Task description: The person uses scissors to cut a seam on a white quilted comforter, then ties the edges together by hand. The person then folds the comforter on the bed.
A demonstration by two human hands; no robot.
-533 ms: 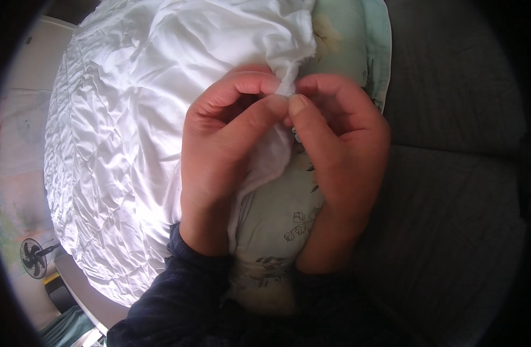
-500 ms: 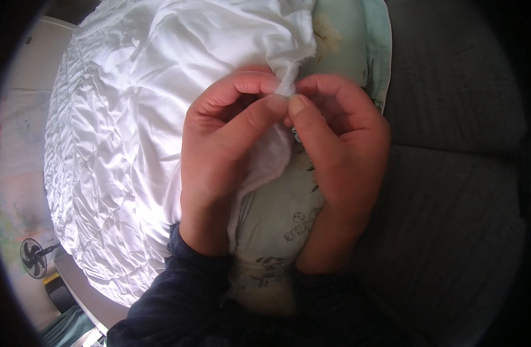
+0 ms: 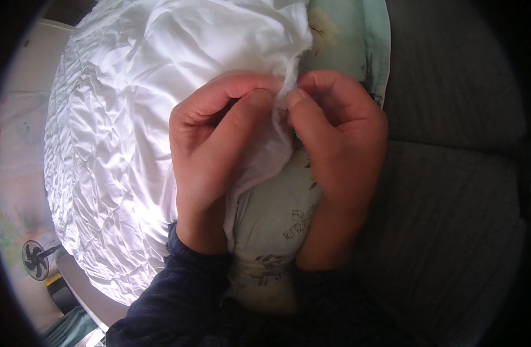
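A large wrinkled white cloth (image 3: 132, 115) spreads over the left and middle, its hemmed edge running down past both hands. My left hand (image 3: 219, 130) pinches the cloth between thumb and forefinger, just left of the hem. Close beside it, my right hand (image 3: 340, 127) grips the hem itself with thumb and fingertips. A short stretch of the rolled edge shows between the two hands. Under the cloth lies a pale green pillow (image 3: 277, 211) with a flower print, seen between my forearms and at the top. The fingertips on the far side of the cloth are hidden.
A dark grey padded surface (image 3: 444, 202) with a seam fills the right side. At the lower left, beyond the cloth, are a black fan (image 3: 35, 260), a pale table edge (image 3: 92, 292) and teal fabric (image 3: 72, 329).
My left hand has shifted slightly left, and a small gap has opened between the thumbs. The bunched hem between the hands now lies flatter and longer.
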